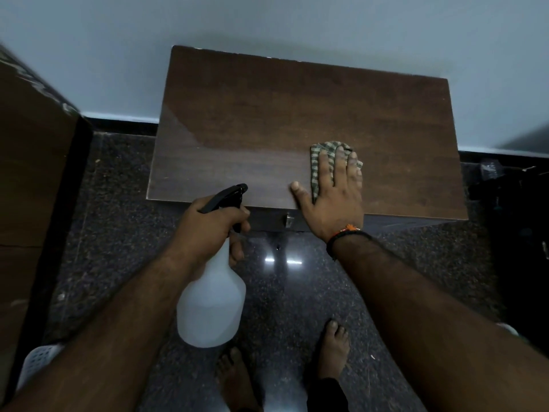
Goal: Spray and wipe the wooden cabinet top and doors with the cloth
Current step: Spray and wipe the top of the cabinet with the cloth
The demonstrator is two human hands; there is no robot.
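On the cabinet top (267, 114), right hand (332, 197) flattens cloth (322, 153).

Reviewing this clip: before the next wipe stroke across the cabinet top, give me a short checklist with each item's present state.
1. Cloth flat under right hand: ok.
2. Cloth on the cabinet top: ok, near the front right.
3. Spray bottle held in left hand, off the wood: ok.
4. Path to the left free of objects: ok.
5. Surface wet with spray: cannot tell; only a sheen at the left.
6. Cabinet doors wiped: cannot tell, barely in view.
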